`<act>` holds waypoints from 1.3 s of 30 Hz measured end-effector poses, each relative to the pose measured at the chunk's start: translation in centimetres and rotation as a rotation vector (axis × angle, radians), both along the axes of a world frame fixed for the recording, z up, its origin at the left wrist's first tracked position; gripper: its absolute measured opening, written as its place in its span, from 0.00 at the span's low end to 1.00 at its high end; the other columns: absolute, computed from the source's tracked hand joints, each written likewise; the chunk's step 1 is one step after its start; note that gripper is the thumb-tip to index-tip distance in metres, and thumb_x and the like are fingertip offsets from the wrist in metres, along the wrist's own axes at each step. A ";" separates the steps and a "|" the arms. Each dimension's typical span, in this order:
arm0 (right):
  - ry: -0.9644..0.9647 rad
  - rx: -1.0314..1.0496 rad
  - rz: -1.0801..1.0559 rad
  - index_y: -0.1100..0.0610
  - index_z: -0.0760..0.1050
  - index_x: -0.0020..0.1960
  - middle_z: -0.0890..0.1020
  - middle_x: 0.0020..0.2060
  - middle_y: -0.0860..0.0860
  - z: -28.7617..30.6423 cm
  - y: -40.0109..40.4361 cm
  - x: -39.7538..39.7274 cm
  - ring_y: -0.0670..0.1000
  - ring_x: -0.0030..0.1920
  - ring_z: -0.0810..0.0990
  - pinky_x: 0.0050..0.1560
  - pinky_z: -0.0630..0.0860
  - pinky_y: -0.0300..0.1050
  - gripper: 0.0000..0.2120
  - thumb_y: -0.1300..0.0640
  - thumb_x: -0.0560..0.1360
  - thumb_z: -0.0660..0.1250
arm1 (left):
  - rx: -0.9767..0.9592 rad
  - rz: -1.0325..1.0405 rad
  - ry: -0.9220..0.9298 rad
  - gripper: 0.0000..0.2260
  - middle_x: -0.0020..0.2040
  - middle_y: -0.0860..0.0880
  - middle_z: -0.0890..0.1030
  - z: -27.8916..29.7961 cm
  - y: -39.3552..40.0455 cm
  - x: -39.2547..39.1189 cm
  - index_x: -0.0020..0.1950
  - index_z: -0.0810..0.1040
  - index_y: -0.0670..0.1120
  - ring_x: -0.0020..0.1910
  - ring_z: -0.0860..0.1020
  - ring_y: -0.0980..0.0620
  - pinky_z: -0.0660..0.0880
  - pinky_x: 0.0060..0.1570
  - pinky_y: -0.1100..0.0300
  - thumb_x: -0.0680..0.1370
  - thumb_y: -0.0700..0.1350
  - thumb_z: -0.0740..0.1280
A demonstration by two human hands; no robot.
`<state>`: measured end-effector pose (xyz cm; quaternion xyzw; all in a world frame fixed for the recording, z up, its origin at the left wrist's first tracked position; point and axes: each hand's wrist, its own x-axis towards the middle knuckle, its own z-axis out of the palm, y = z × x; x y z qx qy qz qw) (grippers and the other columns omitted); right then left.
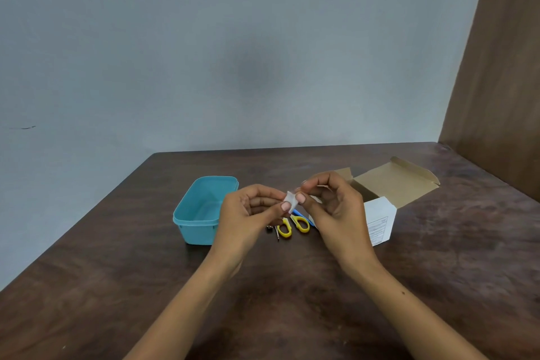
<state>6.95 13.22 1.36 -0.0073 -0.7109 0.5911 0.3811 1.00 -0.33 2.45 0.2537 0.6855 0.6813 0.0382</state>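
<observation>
Both hands (292, 207) pinch a small white piece (291, 198), blurred; scissors (293, 225) partly hidden.

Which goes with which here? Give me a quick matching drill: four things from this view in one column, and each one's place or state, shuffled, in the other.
Things:
1. small white piece
2. turquoise tub
3. yellow-handled scissors
4. cardboard box

Places or states:
A. flaps open, farthest right
B. lying flat, handles toward the camera
C. pinched between left hand and right hand
D. lidless, farthest left

Pairs: 1-C, 2-D, 3-B, 4-A.
</observation>
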 end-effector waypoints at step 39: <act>-0.107 0.493 -0.274 0.58 0.83 0.45 0.85 0.42 0.51 -0.7 0.1 0.2 0.45 0.41 0.81 0.41 0.75 0.31 0.07 0.68 0.71 0.70 | -1.497 0.041 1.130 0.13 0.55 0.50 0.81 -1.3 0.7 -3.4 0.60 0.77 0.49 0.60 0.75 0.51 0.41 0.74 0.53 0.78 0.39 0.61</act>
